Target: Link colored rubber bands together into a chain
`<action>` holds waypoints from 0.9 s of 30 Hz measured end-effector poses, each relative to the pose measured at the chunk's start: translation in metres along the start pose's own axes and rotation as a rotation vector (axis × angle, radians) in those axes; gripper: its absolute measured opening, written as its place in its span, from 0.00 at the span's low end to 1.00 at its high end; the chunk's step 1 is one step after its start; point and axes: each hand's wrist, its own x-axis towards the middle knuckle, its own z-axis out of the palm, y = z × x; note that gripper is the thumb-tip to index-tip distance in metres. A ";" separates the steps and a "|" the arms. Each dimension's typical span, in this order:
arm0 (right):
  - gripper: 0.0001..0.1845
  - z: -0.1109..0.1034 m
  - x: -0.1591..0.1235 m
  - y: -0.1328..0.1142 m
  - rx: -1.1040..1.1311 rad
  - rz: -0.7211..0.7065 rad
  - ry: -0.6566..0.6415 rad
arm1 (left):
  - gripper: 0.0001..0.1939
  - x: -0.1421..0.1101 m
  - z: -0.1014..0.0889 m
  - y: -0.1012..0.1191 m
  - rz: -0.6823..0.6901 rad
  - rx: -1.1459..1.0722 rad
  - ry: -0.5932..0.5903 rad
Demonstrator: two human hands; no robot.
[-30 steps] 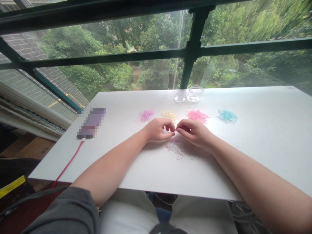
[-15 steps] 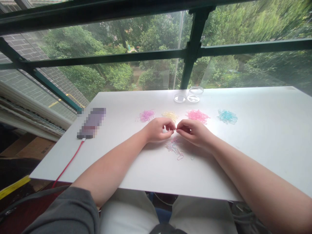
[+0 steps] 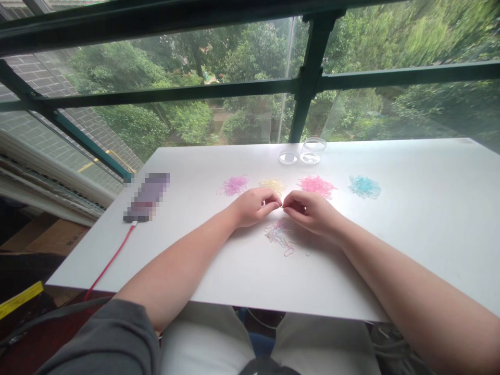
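My left hand (image 3: pixel 258 206) and my right hand (image 3: pixel 310 209) meet fingertip to fingertip over the white table, each closed in a pinch. What sits between the fingertips is too small to make out. Just below them lies a loose pile of mixed-colour rubber bands (image 3: pixel 280 235). Behind the hands, sorted heaps form a row: purple rubber bands (image 3: pixel 235 185), yellow rubber bands (image 3: pixel 273 184) partly covered by my left hand, pink rubber bands (image 3: pixel 317 186), and blue rubber bands (image 3: pixel 364 186) farthest right.
Clear round containers (image 3: pixel 312 148) and a clear round lid or dish (image 3: pixel 288 158) stand at the back of the white table (image 3: pixel 422 219). A blurred-out phone (image 3: pixel 147 198) lies on the left, with a red cable (image 3: pixel 111 260) running off the front edge. Windows rise behind.
My left thumb has drawn up closer to the index finger, narrowing the gap in that pinch. Both hands otherwise keep their place, and the heaps look the same.
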 end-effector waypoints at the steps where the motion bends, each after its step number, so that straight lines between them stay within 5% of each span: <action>1: 0.02 0.000 0.000 0.000 0.001 0.000 -0.001 | 0.10 0.000 0.000 0.000 -0.007 -0.002 -0.001; 27: 0.03 -0.001 -0.002 -0.005 0.002 0.023 -0.071 | 0.09 -0.006 -0.007 0.002 -0.050 -0.014 -0.077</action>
